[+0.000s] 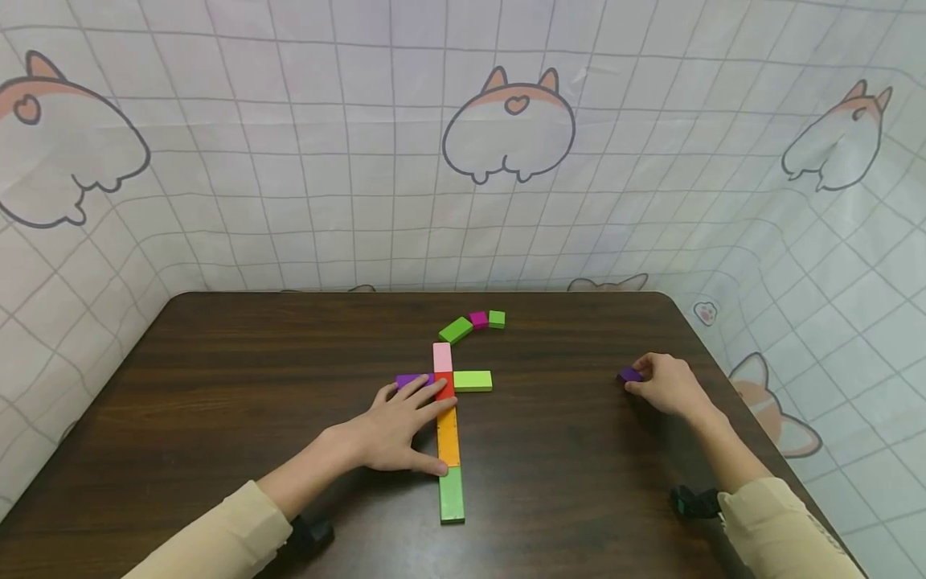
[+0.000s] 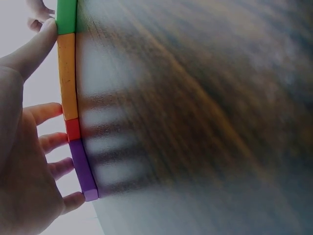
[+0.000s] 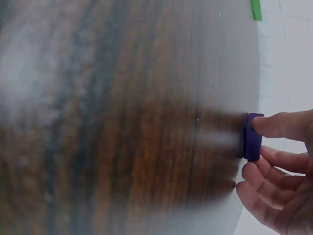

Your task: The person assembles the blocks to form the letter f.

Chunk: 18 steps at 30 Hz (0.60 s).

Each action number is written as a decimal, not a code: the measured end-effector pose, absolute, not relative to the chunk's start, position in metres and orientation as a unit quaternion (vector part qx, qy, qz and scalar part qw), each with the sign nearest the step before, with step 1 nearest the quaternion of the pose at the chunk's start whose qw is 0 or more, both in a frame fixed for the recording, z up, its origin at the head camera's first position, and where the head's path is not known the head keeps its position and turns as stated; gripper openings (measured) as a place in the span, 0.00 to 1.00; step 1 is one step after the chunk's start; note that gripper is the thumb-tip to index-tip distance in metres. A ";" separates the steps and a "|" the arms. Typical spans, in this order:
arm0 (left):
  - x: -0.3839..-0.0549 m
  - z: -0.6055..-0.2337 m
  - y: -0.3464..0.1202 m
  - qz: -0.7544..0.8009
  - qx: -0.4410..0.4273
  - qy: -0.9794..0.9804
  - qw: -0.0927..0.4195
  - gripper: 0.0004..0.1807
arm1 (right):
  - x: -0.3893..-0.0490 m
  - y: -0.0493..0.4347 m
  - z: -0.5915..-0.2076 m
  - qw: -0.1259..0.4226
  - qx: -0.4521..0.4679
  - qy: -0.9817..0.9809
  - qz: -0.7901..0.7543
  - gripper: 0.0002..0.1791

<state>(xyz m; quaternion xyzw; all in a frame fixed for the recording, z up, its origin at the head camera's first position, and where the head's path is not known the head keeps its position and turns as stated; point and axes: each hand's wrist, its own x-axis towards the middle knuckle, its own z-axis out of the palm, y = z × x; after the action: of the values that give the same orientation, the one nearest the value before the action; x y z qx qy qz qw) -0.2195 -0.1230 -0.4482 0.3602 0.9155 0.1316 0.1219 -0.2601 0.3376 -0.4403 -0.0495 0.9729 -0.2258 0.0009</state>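
My left hand (image 1: 396,428) is spread with straight fingers over a cross-like arrangement of blocks. Its fingertips touch or hover over the purple block (image 2: 82,169) and the red block (image 2: 73,129), and its thumb lies where the orange block (image 1: 448,438) meets the green block (image 1: 452,496). Far to the right, my right hand (image 1: 673,386) pinches a small dark purple block (image 3: 253,139) between thumb and fingers, at or just above the tabletop. A pink block (image 1: 442,357) tops the column, and a lime block (image 1: 473,381) extends right from the red one.
Beyond the pink block, a green block (image 1: 456,330), a magenta block (image 1: 479,320) and a small green block (image 1: 497,319) form a slanting row. The dark wooden table (image 1: 239,354) meets a white grid-patterned curtain (image 1: 318,161) at the back and right.
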 end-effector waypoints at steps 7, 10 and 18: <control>-0.219 -0.448 -0.123 0.131 0.359 0.916 0.123 0.54 | -0.260 0.337 -0.442 -0.008 -0.044 0.973 -0.229 0.20; -0.219 -0.447 -0.122 0.130 0.360 0.916 0.123 0.54 | -0.260 0.337 -0.442 -0.010 -0.044 0.972 -0.229 0.21; -0.219 -0.448 -0.123 0.132 0.359 0.916 0.122 0.54 | -0.262 0.333 -0.439 -0.020 -0.053 0.971 -0.230 0.21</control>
<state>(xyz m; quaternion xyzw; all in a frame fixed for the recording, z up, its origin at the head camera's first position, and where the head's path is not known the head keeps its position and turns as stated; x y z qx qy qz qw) -0.2186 -0.1227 -0.4484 0.3594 0.9157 0.1320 0.1222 -0.2618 0.3332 -0.4393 -0.0534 0.9715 -0.2302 -0.0200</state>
